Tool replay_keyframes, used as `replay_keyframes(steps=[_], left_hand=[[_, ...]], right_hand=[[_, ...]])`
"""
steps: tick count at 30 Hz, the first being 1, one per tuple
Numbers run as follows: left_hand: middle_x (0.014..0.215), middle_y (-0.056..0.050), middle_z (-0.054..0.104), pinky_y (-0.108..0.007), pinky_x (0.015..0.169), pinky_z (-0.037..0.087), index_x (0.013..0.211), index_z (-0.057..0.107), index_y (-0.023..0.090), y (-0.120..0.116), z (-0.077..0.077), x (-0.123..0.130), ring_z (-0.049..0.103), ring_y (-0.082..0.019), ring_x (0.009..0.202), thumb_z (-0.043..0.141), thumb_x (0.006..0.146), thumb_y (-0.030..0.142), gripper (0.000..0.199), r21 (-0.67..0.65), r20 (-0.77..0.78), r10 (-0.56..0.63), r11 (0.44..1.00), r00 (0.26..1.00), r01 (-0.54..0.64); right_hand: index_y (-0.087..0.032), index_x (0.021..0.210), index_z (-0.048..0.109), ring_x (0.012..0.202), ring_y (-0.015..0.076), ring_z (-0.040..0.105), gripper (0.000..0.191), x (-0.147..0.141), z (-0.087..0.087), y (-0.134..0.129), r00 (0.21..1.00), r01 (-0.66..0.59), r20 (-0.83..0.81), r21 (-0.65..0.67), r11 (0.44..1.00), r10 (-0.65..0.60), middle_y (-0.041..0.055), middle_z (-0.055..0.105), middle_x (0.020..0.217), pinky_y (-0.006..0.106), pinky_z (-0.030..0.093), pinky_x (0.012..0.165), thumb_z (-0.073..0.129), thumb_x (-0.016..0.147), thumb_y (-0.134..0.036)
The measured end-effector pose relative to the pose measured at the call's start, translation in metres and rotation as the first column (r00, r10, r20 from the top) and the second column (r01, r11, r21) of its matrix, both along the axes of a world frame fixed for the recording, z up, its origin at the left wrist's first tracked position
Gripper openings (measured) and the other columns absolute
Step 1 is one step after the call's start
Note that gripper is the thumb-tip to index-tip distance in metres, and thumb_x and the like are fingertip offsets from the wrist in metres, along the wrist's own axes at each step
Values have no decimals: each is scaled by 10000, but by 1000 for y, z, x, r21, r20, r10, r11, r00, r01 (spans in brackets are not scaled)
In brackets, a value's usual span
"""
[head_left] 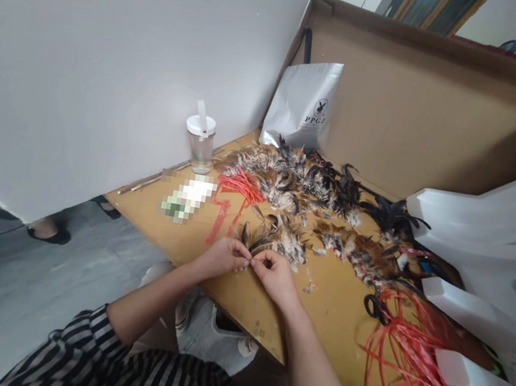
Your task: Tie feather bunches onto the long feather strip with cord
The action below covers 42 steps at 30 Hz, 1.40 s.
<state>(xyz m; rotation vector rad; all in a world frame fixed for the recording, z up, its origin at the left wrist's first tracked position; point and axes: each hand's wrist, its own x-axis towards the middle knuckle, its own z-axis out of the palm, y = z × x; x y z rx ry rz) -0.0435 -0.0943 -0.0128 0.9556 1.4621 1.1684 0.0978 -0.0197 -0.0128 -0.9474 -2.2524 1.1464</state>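
Left hand (230,261): over the near edge of the surface (316,316), thumb and forefinger drawn narrow in a pinch; whether anything fine lies between the tips is too small to tell.

Right hand (272,277): just beside the left, fingers curled, thumb and forefinger likewise pinched narrow, tips meeting or nearly meeting those of the left; content of the pinch cannot be told.

Feather bunch (286,239): brown, pale and black; lying just beyond both hands, dark plumes pointing left.

Feather row (361,248): brown, to the right of the bunch, some pale and reddish quill ends showing.

Feather heap (291,175): mixed brown, cream and black, across the back of the surface.

Black feathers (394,215): at the back right, near white foam pieces (470,234).

Red strips (242,185): cut lengths, gathered against the left of the heap; further flat red pieces (218,221) nearer the left hand.

Red cord (414,353): loose tangle, right side, trailing toward the near edge.

Scissors (376,306): black handles visible, beside the cord; blades not made out.

Lidded cup (199,146): clear body, white lid with raised strap, upright, far left.

Silver bag (301,104): standing behind the heap, marked "PPGZ" with a rabbit emblem, against a brown panel (421,115).
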Motion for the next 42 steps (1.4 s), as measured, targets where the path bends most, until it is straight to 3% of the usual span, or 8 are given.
replay_keyframes(steps=[7, 15, 19, 26, 36, 42], left_hand=[[510, 4, 553, -192, 460, 341, 656, 639, 113, 0, -10, 0, 460, -79, 466, 601, 639, 267, 159, 98, -158, -23, 994, 987, 39], [491, 8, 534, -193, 459, 342, 638, 615, 109, -3, -6, -2, 449, -70, 446, 649, 610, 282, 178, 116, -42, 4, 993, 999, 1], [496, 7, 542, -197, 475, 356, 652, 607, 106, -4, -3, -5, 459, -70, 451, 665, 607, 315, 221, 113, 8, -11, 994, 1000, 11], [492, 15, 540, -188, 464, 354, 643, 582, 107, -5, -1, -9, 455, -60, 444, 701, 571, 364, 292, 107, 41, -50, 993, 998, 45], [528, -9, 584, -190, 468, 391, 675, 584, 103, -2, 0, -11, 508, -74, 466, 700, 566, 358, 301, 41, 62, -47, 998, 997, 45], [530, -7, 598, -191, 496, 407, 684, 594, 105, 0, 1, -16, 517, -69, 470, 706, 556, 317, 272, 6, 77, -26, 1000, 997, 26]], right_hand=[[-171, 619, 599, 573, 114, 476, 98, -3, 4, -5, 993, -10, -116, 111, 994, 23, 16, 553, 627, 223, 366, 534, 557, 693, -219], [-192, 862, 644, 650, 124, 504, 192, -1, 13, -2, 984, -143, -91, 98, 985, 152, 36, 584, 778, 241, 404, 610, 522, 717, -160], [-202, 863, 650, 707, 138, 523, 217, 0, 10, 0, 983, -169, -48, 173, 970, 180, 39, 587, 795, 257, 406, 655, 506, 717, -132], [-185, 731, 624, 694, 142, 534, 82, -2, 4, 1, 987, -140, -45, 219, 966, 154, 34, 592, 740, 258, 405, 648, 547, 712, -162], [-185, 671, 602, 637, 137, 526, 83, 0, 7, 2, 993, -112, -4, 193, 975, 115, 20, 589, 669, 257, 402, 631, 538, 722, -196], [-175, 670, 613, 607, 131, 526, 99, 2, 15, -2, 987, -157, -6, 102, 982, 158, 18, 613, 656, 241, 397, 592, 533, 724, -201]])
